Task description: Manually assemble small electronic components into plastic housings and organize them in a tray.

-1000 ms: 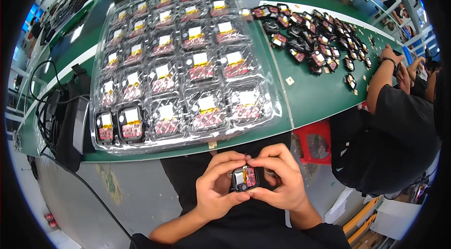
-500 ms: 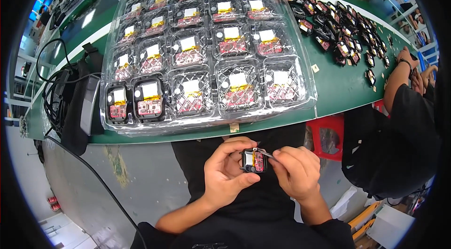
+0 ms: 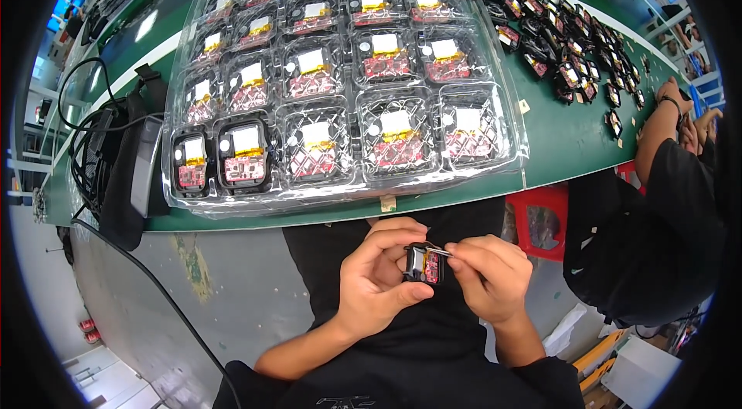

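Observation:
Over my lap, my left hand (image 3: 366, 279) grips a small black device housing (image 3: 423, 265) between thumb and fingers. Its open side shows a white battery block, a strip of yellow tape and a red circuit board. My right hand (image 3: 496, 276) pinches slim metal tweezers (image 3: 439, 251), whose tip reaches the housing's upper edge. What the tip touches is too small to tell. Beyond my hands, a clear plastic tray (image 3: 309, 200) on the green table bears rows of similar devices, and two housings in its front left pockets show most plainly.
Many loose device housings (image 3: 576, 61) lie heaped on the green table (image 3: 556, 142) at the right. Black cables and a dark bag (image 3: 127, 177) sit at the left edge. A person in black (image 3: 641, 239) works close on my right, beside a red stool (image 3: 539, 227).
The housing and both hands have shifted slightly right. The tweezers lie flatter across the housing's upper edge. The view of the tray has shifted a little.

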Tool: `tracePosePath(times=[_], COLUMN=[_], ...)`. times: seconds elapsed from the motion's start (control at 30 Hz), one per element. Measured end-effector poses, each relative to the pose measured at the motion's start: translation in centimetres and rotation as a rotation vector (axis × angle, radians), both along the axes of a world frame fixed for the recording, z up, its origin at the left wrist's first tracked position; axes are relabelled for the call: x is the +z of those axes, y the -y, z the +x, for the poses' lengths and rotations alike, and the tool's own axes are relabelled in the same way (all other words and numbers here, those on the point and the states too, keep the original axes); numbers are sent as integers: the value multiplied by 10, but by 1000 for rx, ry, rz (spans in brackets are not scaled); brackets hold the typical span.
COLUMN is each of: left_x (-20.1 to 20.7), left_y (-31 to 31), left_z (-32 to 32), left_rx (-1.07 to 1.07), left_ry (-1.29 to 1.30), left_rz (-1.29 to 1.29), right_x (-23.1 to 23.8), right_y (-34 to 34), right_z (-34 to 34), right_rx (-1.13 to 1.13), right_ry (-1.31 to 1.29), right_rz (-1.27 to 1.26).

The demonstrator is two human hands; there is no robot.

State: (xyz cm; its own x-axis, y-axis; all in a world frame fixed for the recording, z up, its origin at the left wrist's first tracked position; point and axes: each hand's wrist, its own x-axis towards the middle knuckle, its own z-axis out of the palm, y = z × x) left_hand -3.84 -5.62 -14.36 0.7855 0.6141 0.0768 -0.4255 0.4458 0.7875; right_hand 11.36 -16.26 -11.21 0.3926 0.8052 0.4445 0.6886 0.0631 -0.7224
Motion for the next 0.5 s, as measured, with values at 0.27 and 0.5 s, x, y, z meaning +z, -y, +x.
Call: tracePosePath(times=[0.27,0.5], left_x=[-1,3], left_y=[1,-1], left_z=[1,2], left_rx=[5,45], left_ry=[-12,-71], left_rz=[-22,-28], right_x=[-7,-1], right_y=[1,0], right_z=[-6,-12], right_rx=[-47,-91], right_ry=[132,256], right_rz=[22,-55])
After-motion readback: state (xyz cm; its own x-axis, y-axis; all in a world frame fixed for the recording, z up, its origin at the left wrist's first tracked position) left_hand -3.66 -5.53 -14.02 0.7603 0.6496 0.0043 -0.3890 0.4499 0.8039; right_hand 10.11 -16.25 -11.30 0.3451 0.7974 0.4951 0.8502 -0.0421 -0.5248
